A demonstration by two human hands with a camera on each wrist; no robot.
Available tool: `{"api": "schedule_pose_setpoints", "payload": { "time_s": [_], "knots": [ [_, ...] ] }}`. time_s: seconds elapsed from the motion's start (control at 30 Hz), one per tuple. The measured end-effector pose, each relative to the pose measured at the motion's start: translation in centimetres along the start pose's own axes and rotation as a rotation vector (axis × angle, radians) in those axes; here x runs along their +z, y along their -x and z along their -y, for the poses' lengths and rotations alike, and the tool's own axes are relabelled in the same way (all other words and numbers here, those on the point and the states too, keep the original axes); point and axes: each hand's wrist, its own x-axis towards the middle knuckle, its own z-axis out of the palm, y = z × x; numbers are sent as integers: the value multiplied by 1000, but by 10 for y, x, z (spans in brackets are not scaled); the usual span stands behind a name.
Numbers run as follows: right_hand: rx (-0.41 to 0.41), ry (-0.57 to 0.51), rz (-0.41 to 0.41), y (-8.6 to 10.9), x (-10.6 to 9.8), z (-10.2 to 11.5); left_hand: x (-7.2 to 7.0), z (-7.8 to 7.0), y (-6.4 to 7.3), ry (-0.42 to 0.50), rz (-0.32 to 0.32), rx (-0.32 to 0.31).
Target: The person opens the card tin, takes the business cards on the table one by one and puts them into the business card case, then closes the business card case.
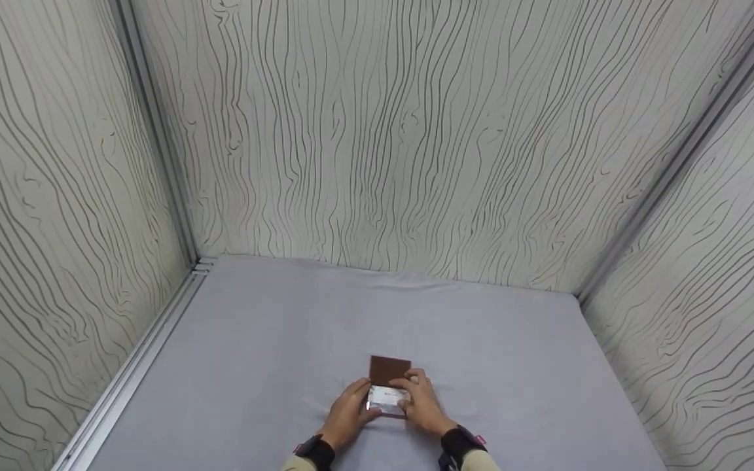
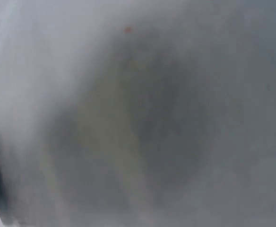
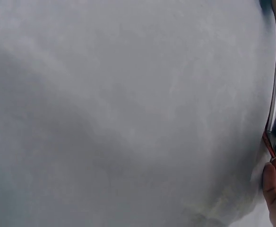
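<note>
An unfolded card case point(image 1: 390, 370) lies near the front middle of the table, its brown lid raised on the far side. In its near half sits a whitish card point(image 1: 383, 396) with small print too blurred to read. My left hand point(image 1: 347, 413) grips the case by its left side, thumb on the near corner. From the right, my right hand point(image 1: 424, 404) holds the case, with the thumb over the card's right part and a finger at the lid. The right wrist view catches only the case's silvery edge point(image 3: 274, 101) and some fingertips.
Grey cloth point(image 1: 272, 340) covers the table. Pale wood-grain panels point(image 1: 377, 131) stand behind and at both sides. A metal rail point(image 1: 135, 373) runs along the left edge. Mostly blurred cloth point(image 2: 199, 118) fills the left wrist view.
</note>
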Motion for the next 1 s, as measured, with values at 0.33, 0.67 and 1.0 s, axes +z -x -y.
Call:
{"api": "schedule_pose_setpoints", "payload": {
  "time_s": [0.33,0.67,1.0],
  "knots": [
    [148,-252,126,-9,-18,-5,0,-2,0,0,-7,4],
    [235,-468,61,-16,-23,-11,-2,-2,1,17,4,9],
    [309,-563,-61,-14,-42,12,0,0,1,-37,12,11]
  ]
}}
